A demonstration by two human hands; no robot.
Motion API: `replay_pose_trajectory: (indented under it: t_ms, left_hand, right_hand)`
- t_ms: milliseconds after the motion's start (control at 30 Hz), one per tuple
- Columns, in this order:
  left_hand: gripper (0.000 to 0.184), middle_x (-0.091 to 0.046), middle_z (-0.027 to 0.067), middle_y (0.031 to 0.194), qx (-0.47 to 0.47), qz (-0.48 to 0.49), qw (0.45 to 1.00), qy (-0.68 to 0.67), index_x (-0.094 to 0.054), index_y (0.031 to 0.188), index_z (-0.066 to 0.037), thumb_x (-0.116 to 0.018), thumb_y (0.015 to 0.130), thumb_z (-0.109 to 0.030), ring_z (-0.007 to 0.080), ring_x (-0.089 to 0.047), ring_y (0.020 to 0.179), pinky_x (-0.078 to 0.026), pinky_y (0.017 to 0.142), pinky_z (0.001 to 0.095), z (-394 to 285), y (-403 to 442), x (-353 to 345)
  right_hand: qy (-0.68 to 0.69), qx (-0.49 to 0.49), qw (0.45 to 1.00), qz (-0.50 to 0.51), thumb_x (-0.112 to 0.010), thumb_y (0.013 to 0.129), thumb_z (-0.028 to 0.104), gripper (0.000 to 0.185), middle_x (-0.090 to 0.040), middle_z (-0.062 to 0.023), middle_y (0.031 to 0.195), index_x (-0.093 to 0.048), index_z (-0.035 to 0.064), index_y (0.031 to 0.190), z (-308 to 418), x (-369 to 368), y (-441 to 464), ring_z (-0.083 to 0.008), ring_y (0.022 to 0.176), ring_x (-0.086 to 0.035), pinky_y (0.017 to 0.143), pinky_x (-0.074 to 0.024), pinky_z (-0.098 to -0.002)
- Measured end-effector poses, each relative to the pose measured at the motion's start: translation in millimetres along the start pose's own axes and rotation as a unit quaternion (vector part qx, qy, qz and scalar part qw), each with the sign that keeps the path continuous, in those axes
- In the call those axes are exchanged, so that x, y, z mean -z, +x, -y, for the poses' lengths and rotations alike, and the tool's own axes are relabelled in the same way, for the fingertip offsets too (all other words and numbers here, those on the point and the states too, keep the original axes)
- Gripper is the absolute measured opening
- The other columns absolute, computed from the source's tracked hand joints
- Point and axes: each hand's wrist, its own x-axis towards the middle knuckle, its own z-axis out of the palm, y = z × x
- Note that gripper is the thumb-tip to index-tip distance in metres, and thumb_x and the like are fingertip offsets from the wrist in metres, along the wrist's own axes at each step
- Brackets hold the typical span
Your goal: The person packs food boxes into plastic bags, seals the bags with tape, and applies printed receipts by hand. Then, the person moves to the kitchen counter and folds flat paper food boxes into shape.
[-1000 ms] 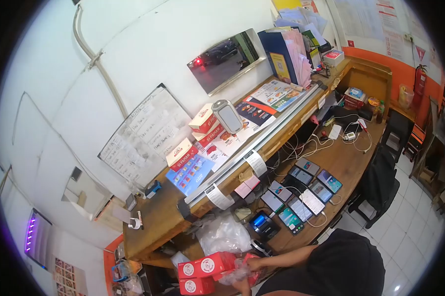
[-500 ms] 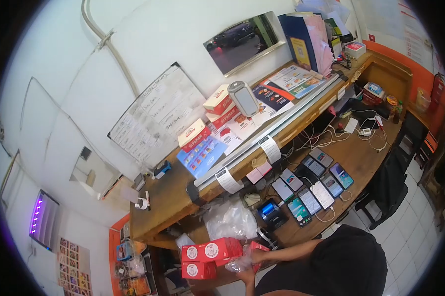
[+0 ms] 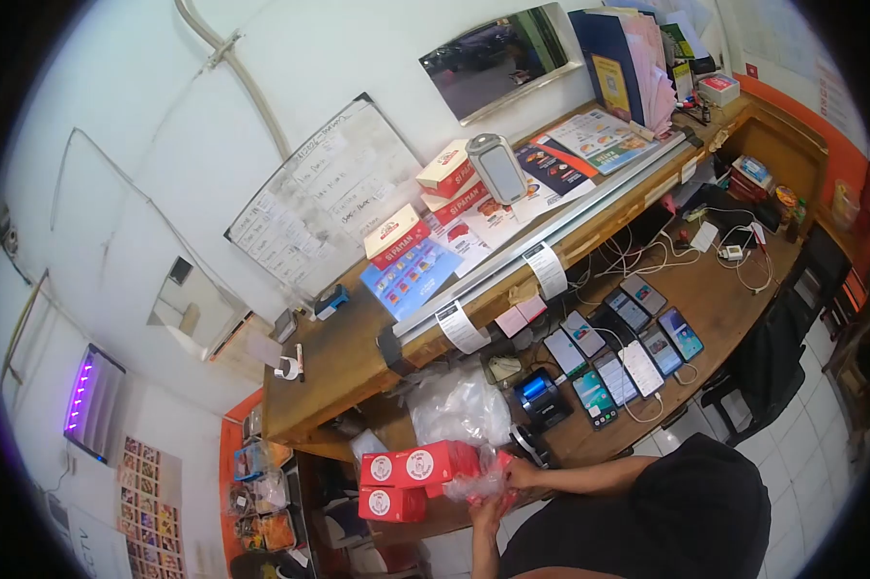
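Red boxes [image 3: 420, 466] with round white labels are grouped at the near end of the counter, one stacked above another. Beside them, crumpled clear plastic [image 3: 475, 482], apparently a bag, lies over something red. My right hand [image 3: 522, 474] grips its upper edge with bent fingers. Lower down, my left hand [image 3: 489, 509] is closed on the near side of the same plastic. Exactly what the red item under the plastic is, I cannot make out. Just behind the boxes rests a heap of clear plastic bags [image 3: 462, 410].
A small black printer [image 3: 543, 400] with a lit blue part stands right of the bags. Several phones [image 3: 628, 362] and loose white cables [image 3: 647, 261] cover the desk. Above runs a wooden shelf [image 3: 343, 372] holding flyers and boxes. A black chair [image 3: 768, 372] stands at right.
The view has shifted slightly, moving the scene a little to the right. Both hands remain at the plastic, which has moved up a little beside the red boxes with them.
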Motion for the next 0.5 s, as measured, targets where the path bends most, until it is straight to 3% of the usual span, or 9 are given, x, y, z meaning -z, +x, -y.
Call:
replay_pose_trajectory:
  t_ms: [167,333,433,500]
  left_hand:
    - [0.032,-0.065,0.0144,0.115,-0.020,0.024,0.988,-0.150,-0.057,0.117,-0.001,-0.069,0.088,0.005,0.0286,-0.069,0.099,-0.062,0.084,0.0372,11.4,3.3,-2.6]
    - [0.024,-0.068,0.0122,0.108,-0.009,0.009,0.997,-0.076,-0.060,0.112,-0.001,-0.069,0.090,0.001,0.0236,-0.069,0.092,-0.060,0.081,0.0327,13.3,7.9,4.7]
    - [0.021,-0.069,0.0112,0.107,-0.016,0.025,0.998,-0.064,-0.061,0.111,-0.001,-0.067,0.091,0.002,0.0222,-0.069,0.092,-0.059,0.081,0.0333,14.1,4.1,6.9]
    - [0.020,-0.069,0.0107,0.106,-0.036,0.032,0.997,-0.068,-0.062,0.111,-0.001,-0.065,0.092,0.003,0.0216,-0.069,0.093,-0.059,0.081,0.0344,7.0,-1.1,-4.0]
  right_hand:
    - [0.137,-0.053,0.988,0.041,-0.075,0.072,0.007,0.012,-0.073,-0.0073,0.071,-0.079,0.0060,0.083,1.3,4.7,-4.3,-0.0168,0.061,-0.070,0.057,-0.0560,-0.0328]
    - [0.150,-0.139,0.976,0.072,-0.073,0.072,0.002,0.010,-0.071,-0.0069,0.067,-0.077,0.0027,0.082,28.3,23.0,-11.8,-0.0130,0.058,-0.067,0.054,-0.0534,-0.0302]
    - [0.239,-0.146,0.960,0.025,-0.073,0.073,0.001,0.008,-0.071,-0.0065,0.067,-0.077,0.0011,0.080,12.0,0.3,-5.8,-0.0128,0.057,-0.065,0.051,-0.0503,-0.0299]
    - [0.209,-0.113,0.970,0.057,-0.073,0.075,0.001,0.006,-0.071,-0.0070,0.068,-0.076,-0.0003,0.080,11.3,5.9,-9.1,-0.0130,0.057,-0.065,0.051,-0.0504,-0.0290]
